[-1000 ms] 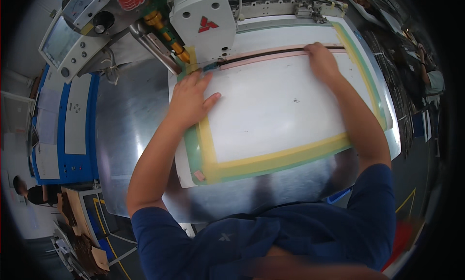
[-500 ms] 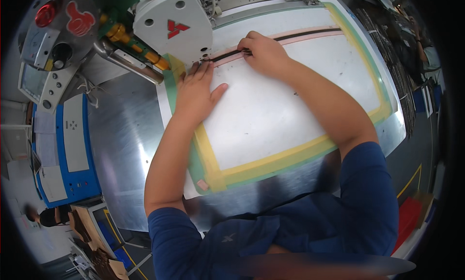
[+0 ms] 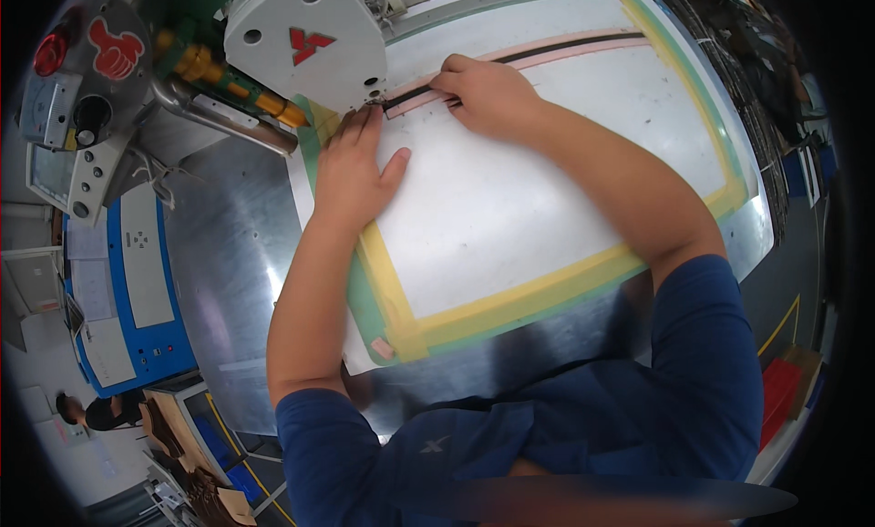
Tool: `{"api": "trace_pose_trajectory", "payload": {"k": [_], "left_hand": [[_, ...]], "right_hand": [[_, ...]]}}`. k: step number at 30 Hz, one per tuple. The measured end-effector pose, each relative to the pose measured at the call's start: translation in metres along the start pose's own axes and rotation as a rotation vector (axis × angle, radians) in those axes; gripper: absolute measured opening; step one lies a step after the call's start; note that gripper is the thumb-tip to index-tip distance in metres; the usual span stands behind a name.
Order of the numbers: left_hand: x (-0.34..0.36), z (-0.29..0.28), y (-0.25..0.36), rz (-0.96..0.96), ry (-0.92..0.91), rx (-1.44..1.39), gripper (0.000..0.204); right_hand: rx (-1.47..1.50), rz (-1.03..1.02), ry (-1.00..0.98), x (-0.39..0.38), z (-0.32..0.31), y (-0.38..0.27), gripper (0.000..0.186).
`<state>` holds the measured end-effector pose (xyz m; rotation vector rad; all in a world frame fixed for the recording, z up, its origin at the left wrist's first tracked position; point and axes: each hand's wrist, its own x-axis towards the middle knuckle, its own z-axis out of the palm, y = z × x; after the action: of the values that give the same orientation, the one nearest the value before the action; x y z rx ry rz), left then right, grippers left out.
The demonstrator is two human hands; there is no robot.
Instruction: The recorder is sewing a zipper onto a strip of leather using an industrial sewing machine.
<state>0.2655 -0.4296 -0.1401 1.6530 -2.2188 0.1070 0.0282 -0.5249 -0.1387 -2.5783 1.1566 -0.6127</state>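
A long black strip (image 3: 583, 46) lies in a pink-edged slot across a white board (image 3: 510, 208) bordered with yellow and green tape. My right hand (image 3: 488, 97) is over the strip's nearer stretch, thumb and fingertips closed together on it; the exact grip is partly hidden by the fingers. To its left, my left hand (image 3: 355, 167) rests flat on the board's taped left edge. Its fingers are stretched out, with the fingertips by the strip's left end, and the thumb stands apart. Just beyond those fingertips is the white head (image 3: 305, 49) of what looks like an industrial sewing machine.
A metal tube (image 3: 219, 117) and gold-coloured fittings jut out left of the machine head. A control box with a red button (image 3: 50, 51) stands at the far left, above a blue-and-white cabinet (image 3: 146, 263). Shiny metal tabletop (image 3: 228, 226) surrounds the board. Another person sits at lower left.
The view has shifted slightly, so the machine head sits farther left and higher. My right hand is a little nearer the strip's left end; my left hand remains flat on the board.
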Motion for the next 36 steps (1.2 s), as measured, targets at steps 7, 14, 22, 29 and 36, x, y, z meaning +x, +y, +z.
{"api": "trace_pose_trajectory", "payload": {"k": [7, 14, 22, 29, 36], "left_hand": [[0.007, -0.007, 0.001, -0.023, -0.089, 0.003, 0.068], [0.009, -0.009, 0.004, -0.060, -0.128, -0.037, 0.069], [0.009, -0.011, 0.007, -0.103, -0.170, -0.040, 0.068], [0.005, -0.004, 0.004, -0.063, -0.094, -0.024, 0.068], [0.004, -0.002, 0.011, -0.124, -0.088, -0.001, 0.066]], "right_hand": [[-0.119, -0.008, -0.024, 0.004, 0.004, -0.006, 0.029], [-0.146, 0.007, -0.036, 0.003, 0.000, -0.010, 0.024], [-0.165, -0.003, -0.022, 0.005, 0.004, -0.009, 0.020], [-0.144, 0.016, -0.026, 0.001, 0.003, -0.012, 0.021], [-0.130, 0.027, -0.011, -0.001, 0.005, -0.018, 0.020]]}}
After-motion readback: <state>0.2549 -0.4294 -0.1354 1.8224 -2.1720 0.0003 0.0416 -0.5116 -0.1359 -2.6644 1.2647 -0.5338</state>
